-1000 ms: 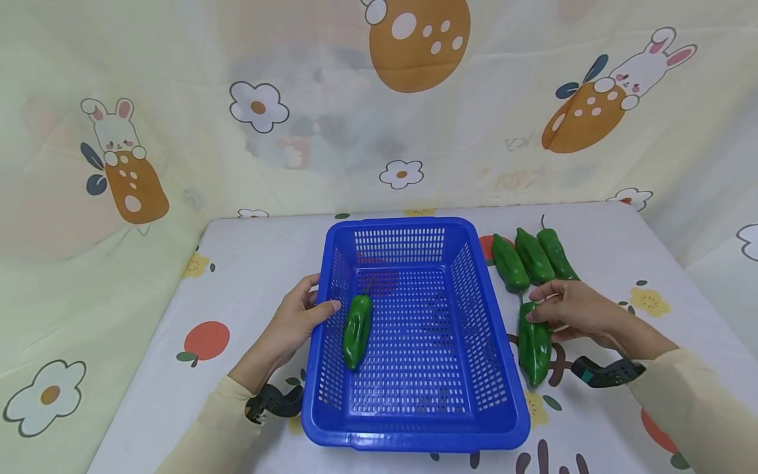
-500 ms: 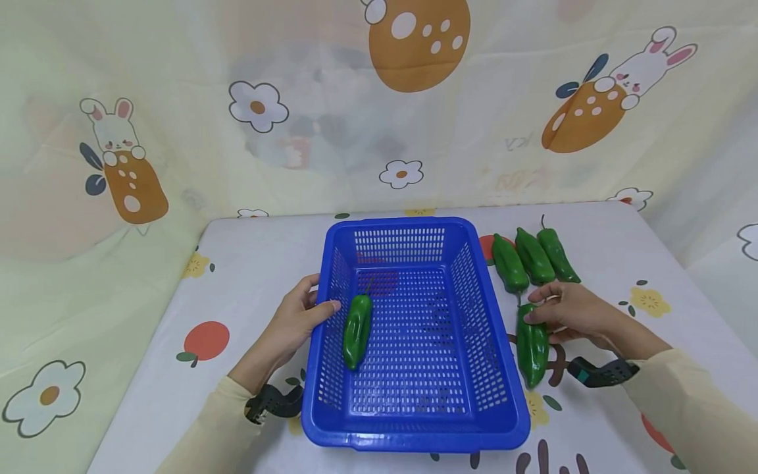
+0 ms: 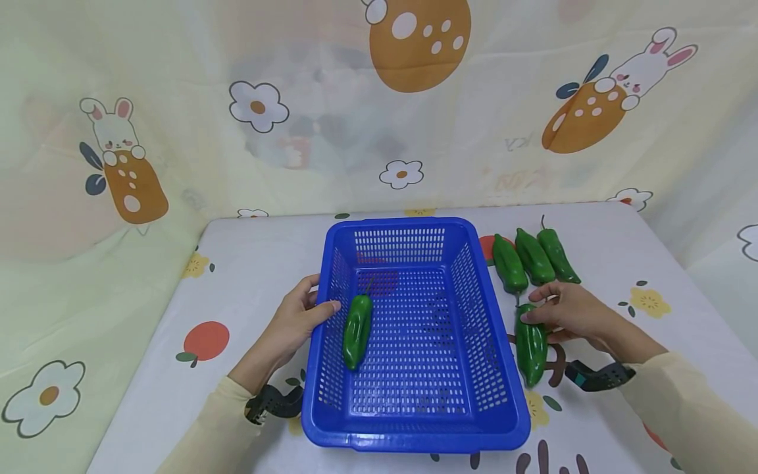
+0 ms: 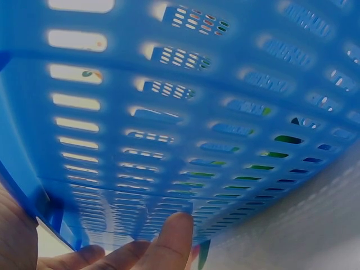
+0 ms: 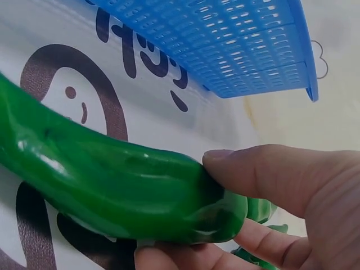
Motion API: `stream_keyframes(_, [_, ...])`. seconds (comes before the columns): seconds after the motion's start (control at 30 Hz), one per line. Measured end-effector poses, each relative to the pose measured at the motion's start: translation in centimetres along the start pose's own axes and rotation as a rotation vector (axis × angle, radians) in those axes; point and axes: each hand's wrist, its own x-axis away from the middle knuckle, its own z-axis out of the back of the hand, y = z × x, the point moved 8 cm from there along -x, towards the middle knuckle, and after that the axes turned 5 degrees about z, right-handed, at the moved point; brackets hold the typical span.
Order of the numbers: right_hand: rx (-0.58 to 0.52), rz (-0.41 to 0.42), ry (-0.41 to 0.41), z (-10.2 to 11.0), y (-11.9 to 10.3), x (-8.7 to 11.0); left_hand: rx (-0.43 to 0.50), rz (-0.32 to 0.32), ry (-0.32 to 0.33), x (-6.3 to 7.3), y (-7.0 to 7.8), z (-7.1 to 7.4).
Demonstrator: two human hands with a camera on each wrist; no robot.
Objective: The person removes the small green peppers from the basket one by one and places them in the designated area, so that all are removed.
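Observation:
My left hand grips the left rim of a blue plastic basket, thumb over the rim and fingers along the outer wall. The left wrist view shows those fingertips against the slotted side. One green pepper lies inside, near the left wall. To the basket's right, my right hand pinches another green pepper by its stem end. In the right wrist view the thumb is on one side of this held pepper, with fingers on the other side and partly under it.
Three more green peppers, a left one, a middle one and a right one, lie side by side beyond my right hand. The table has a white patterned cloth. A printed curtain hangs behind its back edge.
My right hand and its pepper have shifted slightly left, towards the basket. My left hand, the basket and the other peppers have stayed put.

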Motion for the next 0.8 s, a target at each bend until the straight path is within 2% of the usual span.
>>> stream_keyframes(0.3, [0.042,0.008,0.025,0.8,-0.4,0.7,-0.004,-0.001,0.005,0.1,0.1,0.0])
stream_keyframes(0.47, [0.077,0.023,0.065,1.7,-1.2,1.0,-0.004,-0.001,0.004,0.1,0.2,0.0])
stream_keyframes(0.63, [0.107,0.06,0.096,2.3,-2.7,1.3,-0.006,0.001,0.002,0.1,0.1,0.0])
stream_keyframes(0.8, [0.082,0.12,0.107,2.4,-5.0,1.6,-0.008,0.001,0.003,0.1,0.2,0.0])
